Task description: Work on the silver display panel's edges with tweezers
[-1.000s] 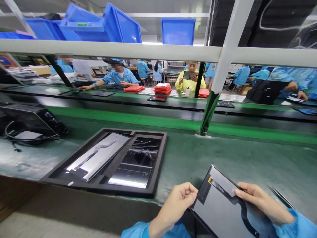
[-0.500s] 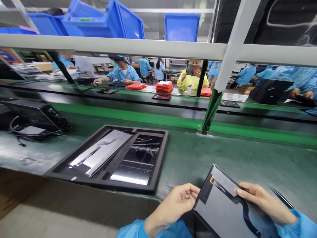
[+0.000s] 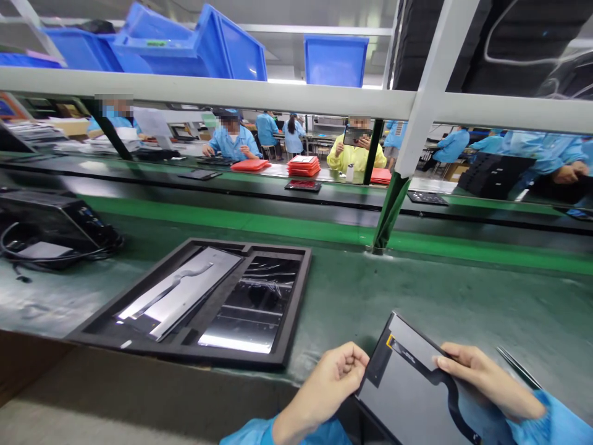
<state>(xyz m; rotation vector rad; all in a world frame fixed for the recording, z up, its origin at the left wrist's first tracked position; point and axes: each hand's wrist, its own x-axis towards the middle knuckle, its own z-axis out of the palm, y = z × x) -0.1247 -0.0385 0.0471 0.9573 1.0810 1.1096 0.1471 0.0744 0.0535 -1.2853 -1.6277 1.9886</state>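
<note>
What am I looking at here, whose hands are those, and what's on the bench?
No robot here: these are a person's own bare hands. Every picture comes from one camera on their head, looking forward and down.

The right hand grips a flat panel, grey back showing, with a dark ribbon strip. The left hand has its fingertips at the panel's edge.

On the green bench, a black tray holds a grey-backed panel and a glossy dark one. A thin metal tool lies near the right hand.
</note>
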